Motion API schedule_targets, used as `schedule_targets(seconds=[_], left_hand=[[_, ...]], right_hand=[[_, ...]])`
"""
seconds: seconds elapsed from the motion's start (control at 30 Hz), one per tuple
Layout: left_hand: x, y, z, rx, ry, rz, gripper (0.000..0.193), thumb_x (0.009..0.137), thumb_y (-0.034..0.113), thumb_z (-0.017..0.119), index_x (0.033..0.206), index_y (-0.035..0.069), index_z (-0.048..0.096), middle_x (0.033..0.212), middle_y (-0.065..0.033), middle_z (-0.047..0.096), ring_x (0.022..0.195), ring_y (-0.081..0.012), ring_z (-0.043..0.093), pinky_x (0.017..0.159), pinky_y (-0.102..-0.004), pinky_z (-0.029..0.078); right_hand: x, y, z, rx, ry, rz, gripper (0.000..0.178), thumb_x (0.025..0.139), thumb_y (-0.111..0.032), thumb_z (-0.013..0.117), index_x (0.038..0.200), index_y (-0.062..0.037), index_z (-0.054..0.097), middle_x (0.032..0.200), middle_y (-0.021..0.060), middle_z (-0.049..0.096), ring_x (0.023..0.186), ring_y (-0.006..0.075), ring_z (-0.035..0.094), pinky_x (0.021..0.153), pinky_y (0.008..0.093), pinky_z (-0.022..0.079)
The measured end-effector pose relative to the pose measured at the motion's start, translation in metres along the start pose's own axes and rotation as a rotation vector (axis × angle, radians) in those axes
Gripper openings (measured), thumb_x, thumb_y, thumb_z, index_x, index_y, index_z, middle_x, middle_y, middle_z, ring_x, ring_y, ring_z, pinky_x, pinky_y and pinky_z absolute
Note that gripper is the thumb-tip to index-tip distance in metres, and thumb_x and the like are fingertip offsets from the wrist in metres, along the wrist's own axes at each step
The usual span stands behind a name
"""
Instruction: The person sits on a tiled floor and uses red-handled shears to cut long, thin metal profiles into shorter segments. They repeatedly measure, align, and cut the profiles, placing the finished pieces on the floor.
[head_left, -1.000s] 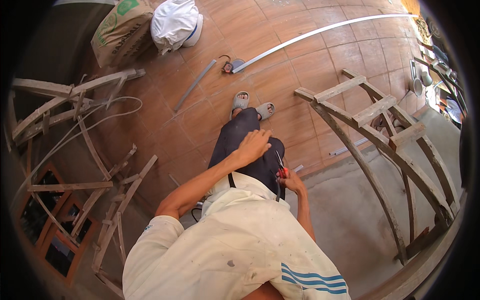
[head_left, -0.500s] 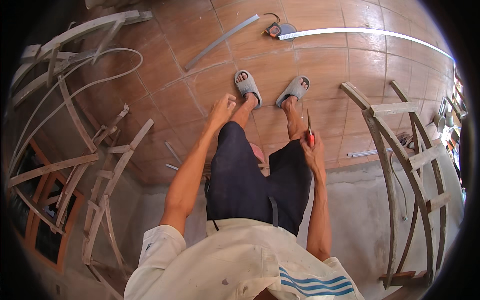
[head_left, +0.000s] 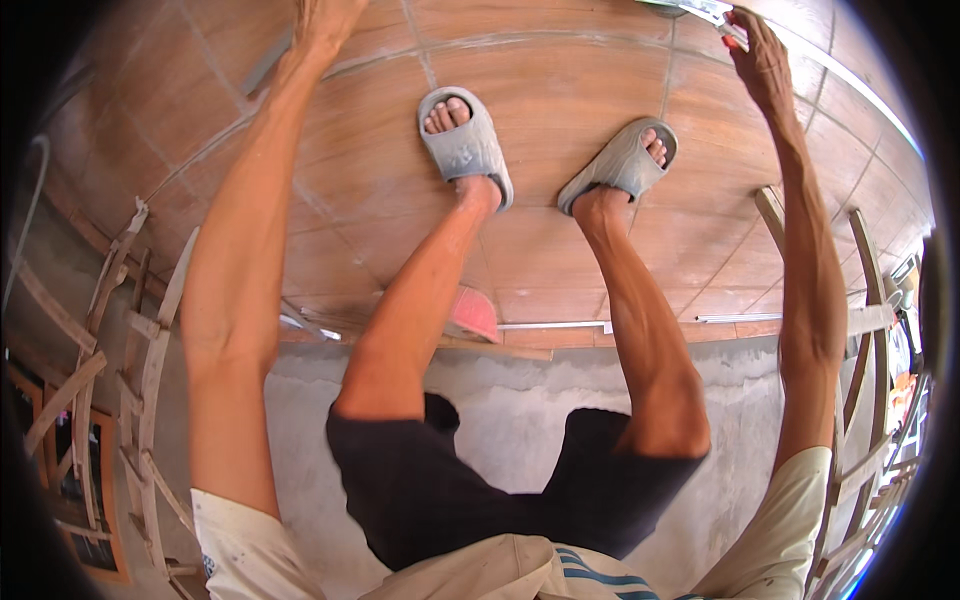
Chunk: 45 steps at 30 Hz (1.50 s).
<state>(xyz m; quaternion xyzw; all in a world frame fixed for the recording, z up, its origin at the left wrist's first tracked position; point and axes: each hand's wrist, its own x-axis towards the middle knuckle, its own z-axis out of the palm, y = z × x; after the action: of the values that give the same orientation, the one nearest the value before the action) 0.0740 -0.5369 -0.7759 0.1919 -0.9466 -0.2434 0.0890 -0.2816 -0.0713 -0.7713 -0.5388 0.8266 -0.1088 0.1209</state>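
My left hand [head_left: 332, 22] reaches forward at the upper edge, its fingers cut off by the frame, so its grip is hidden. Beside its wrist a grey metal strip [head_left: 268, 62] lies on the tiles. At the upper right my right hand [head_left: 765, 62] grips red-handled snips [head_left: 733, 42], whose two handles show apart. The snips' jaws are over the end of a long, light metal strip [head_left: 848, 72] on the floor; whether they touch it I cannot tell.
My sandalled feet stand on the brown tiled floor [head_left: 540, 260]. Wooden frames [head_left: 150, 370] lean at the left, with another wooden frame [head_left: 868, 290] at the right. Behind my legs a pink piece [head_left: 474, 314] and thin light strips [head_left: 740, 318] lie by the grey wall [head_left: 520, 400].
I have bent down with knees flexed. Both arms have stretched forward, the left hand toward the grey strip's side, the right hand bringing the snips down to the long strip.
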Motion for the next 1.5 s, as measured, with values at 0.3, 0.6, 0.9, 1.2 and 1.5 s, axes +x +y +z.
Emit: schedule_targets(seconds=[0.3, 0.6, 0.9, 1.2, 1.5], left_hand=[[0.055, 0.122, 0.121, -0.038, -0.026, 0.342, 0.042, 0.095, 0.018, 0.076, 0.135, 0.007, 0.067, 0.129, -0.0193, 0.069, 0.123, -0.0404, 0.064, 0.108, -0.0494, 0.05], [0.122, 0.031, 0.072, 0.07, 0.062, 0.2, 0.041, 0.105, 0.029, 0.071, 0.138, 0.006, 0.067, 0.134, -0.0209, 0.072, 0.128, -0.0407, 0.066, 0.11, -0.0486, 0.05], [0.003, -0.063, -0.019, 0.055, -0.464, -0.096, 0.064, 0.089, 0.03, 0.088, 0.143, 0.007, 0.061, 0.133, -0.018, 0.066, 0.127, -0.037, 0.063, 0.109, -0.0524, 0.048], [-0.048, -0.029, 0.005, 0.112, 0.075, 0.006, 0.056, 0.089, 0.021, 0.086, 0.141, 0.01, 0.065, 0.131, -0.0128, 0.067, 0.124, -0.0335, 0.063, 0.1, -0.0483, 0.051], [-0.095, 0.074, 0.091, -0.067, 0.002, 0.342, 0.061, 0.093, 0.01, 0.078, 0.151, 0.01, 0.06, 0.146, -0.0096, 0.063, 0.13, -0.0277, 0.062, 0.11, -0.0428, 0.052]], right_hand=[[-0.003, -0.011, 0.042, 0.017, 0.06, -0.117, 0.055, 0.083, 0.002, 0.082, 0.134, -0.0096, 0.066, 0.129, 0.0093, 0.073, 0.115, 0.0329, 0.07, 0.099, 0.0436, 0.054], [0.088, -0.196, 0.099, 0.205, 0.103, -0.425, 0.029, 0.092, -0.02, 0.071, 0.118, -0.0106, 0.063, 0.108, 0.0071, 0.064, 0.112, 0.0281, 0.065, 0.105, 0.0443, 0.047], [0.254, -0.186, 0.077, 0.187, 0.07, -0.568, 0.035, 0.096, -0.03, 0.074, 0.124, -0.0131, 0.064, 0.119, 0.0056, 0.066, 0.117, 0.0268, 0.063, 0.106, 0.0435, 0.046], [0.255, -0.175, 0.098, 0.372, -0.049, -0.422, 0.04, 0.092, -0.004, 0.072, 0.13, -0.0079, 0.064, 0.123, 0.013, 0.067, 0.117, 0.0374, 0.062, 0.106, 0.0452, 0.048], [0.077, -0.072, 0.007, 0.339, -0.065, -0.043, 0.057, 0.081, 0.012, 0.073, 0.134, -0.0046, 0.061, 0.127, 0.0149, 0.067, 0.12, 0.0377, 0.064, 0.108, 0.0464, 0.049]])
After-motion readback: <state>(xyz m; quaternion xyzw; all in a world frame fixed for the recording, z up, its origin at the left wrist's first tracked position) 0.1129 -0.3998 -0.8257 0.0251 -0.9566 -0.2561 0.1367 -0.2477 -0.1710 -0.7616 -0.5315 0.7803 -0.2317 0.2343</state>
